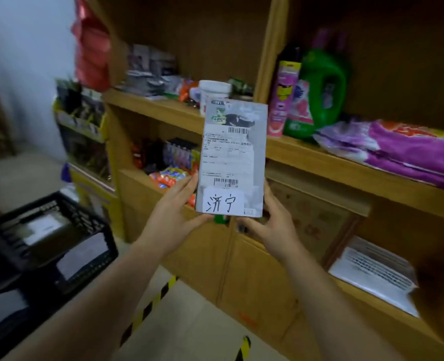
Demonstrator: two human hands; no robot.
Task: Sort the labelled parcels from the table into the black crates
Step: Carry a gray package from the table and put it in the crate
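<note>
Both hands are raised in front of a wooden shelf unit (244,256), holding a flat grey parcel (232,157) upright between them by its lower corners. The left hand (174,212) presses its fingers along the parcel's lower left edge with the thumb under the bottom; the right hand (270,225) cups the lower right corner, most of its fingers hidden behind the parcel. A white slip with handwritten characters (224,201) sits on the parcel just above the hands, below a printed shipping label (226,157). Beyond the hands, the shelves carry a white tub (213,92), a pink spray can (283,100), a green detergent bottle (322,89) and a purple bag (403,149). Down to the left of the left hand stands a black crate (51,230) with blurred parcels inside. Yellow-and-black tape (148,308) runs across the floor below the forearms. The left side is motion-blurred.
</note>
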